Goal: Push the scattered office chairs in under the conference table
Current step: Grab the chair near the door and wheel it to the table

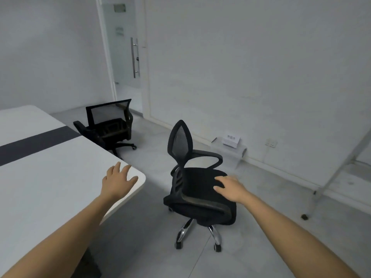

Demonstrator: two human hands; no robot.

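Observation:
A black mesh office chair with a chrome base stands on the floor to the right of the white conference table, apart from it. My right hand hovers over its seat, fingers spread; contact is unclear. Over the table's rounded near corner my left hand is held with fingers apart and nothing in it. A second black mesh chair stands farther back at the table's far right side, its near armrest close to the table edge.
A dark stripe crosses the tabletop. A frosted glass door with a metal handle is at the back. A clear stand with papers sits by the right wall. A white metal frame on casters leans at the right.

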